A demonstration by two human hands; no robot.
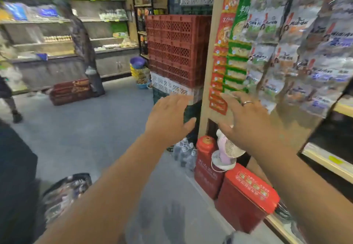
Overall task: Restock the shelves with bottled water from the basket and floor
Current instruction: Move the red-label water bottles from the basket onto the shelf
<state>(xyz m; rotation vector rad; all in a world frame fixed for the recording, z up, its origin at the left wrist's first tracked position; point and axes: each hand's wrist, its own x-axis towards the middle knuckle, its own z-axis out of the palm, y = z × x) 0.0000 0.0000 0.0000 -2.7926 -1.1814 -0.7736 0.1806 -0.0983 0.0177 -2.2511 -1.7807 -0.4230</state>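
Observation:
A shrink-wrapped pack of water bottles lies on the grey floor beside the shelf end. At lower left a dark basket holds more clear bottles. My left hand and my right hand are both stretched forward in the air, fingers spread, holding nothing. They hover above the floor pack, in front of the shelf's end panel. A ring shows on my right hand. The shelf runs along the right edge.
Red boxes and a small pink fan stand at the shelf's foot. Stacked red and white crates rise behind. Snack packets hang on the panel. A person stands by the far shelves, near a red crate.

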